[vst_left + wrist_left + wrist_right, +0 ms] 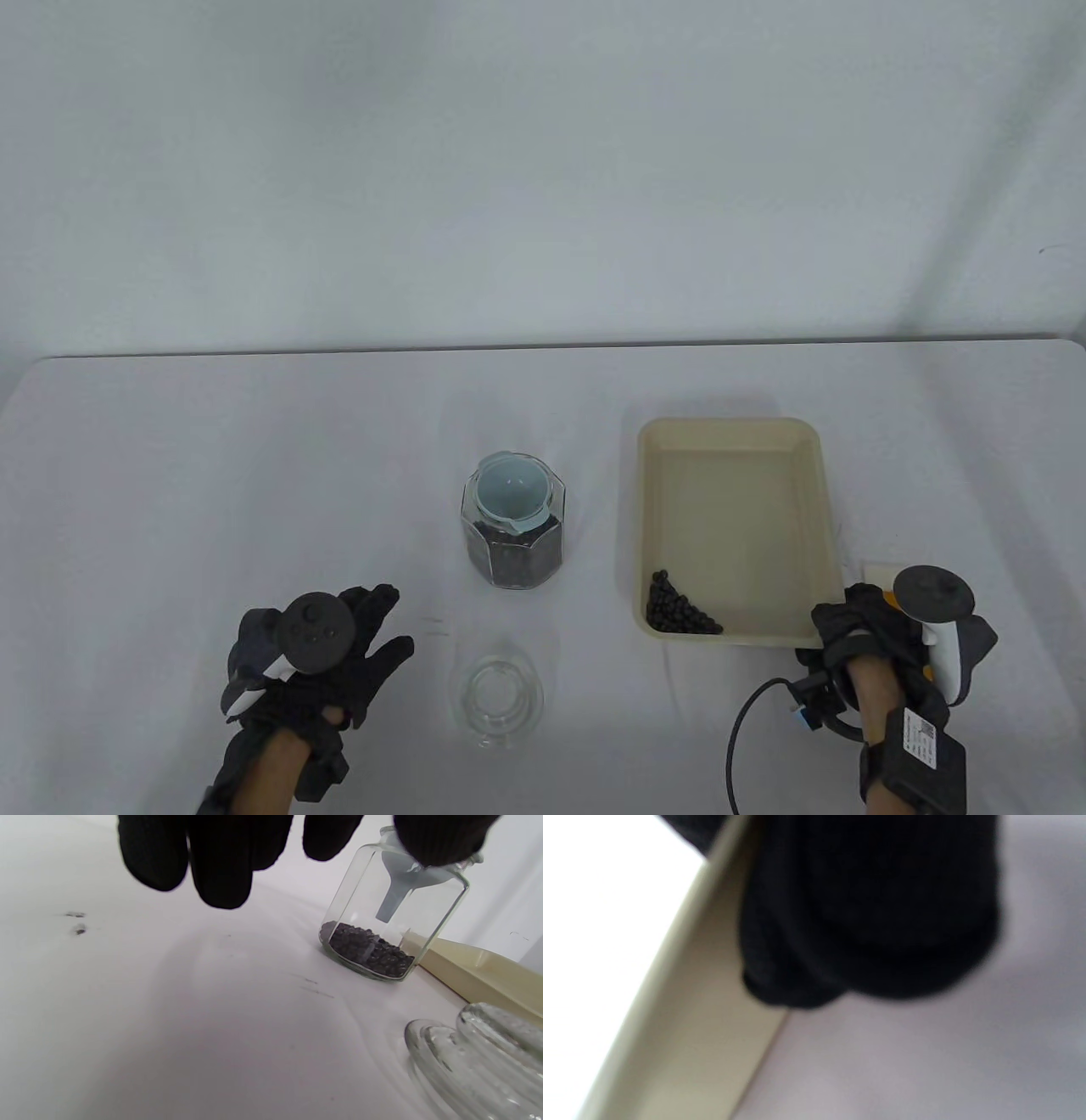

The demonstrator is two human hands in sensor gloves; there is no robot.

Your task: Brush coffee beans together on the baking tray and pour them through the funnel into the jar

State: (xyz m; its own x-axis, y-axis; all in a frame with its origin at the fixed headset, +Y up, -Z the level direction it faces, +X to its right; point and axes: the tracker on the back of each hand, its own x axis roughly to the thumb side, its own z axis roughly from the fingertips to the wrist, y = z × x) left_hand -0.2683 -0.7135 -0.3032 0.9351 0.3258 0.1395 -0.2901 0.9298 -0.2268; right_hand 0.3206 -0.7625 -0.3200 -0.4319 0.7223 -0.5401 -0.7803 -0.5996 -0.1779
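Observation:
The cream baking tray (810, 509) lies on the right of the table, with a small heap of coffee beans (679, 607) in its near-left corner. At its near-right corner my right hand (848, 624) curls its fingers (865, 921) over the rim of the tray (683, 1018) and appears to grip it. The glass jar (513, 552) stands in the middle, with a pale blue funnel (512, 492) in its mouth and beans (369, 950) at its bottom. My left hand (386, 620) hovers near left of the jar, fingers (220, 861) spread and empty.
A clear glass lid (496, 696) lies on the table in front of the jar, between my hands. A white and yellow item (878, 573) shows just right of the tray, mostly hidden under my right hand. A black cable (742, 722) trails from my right wrist.

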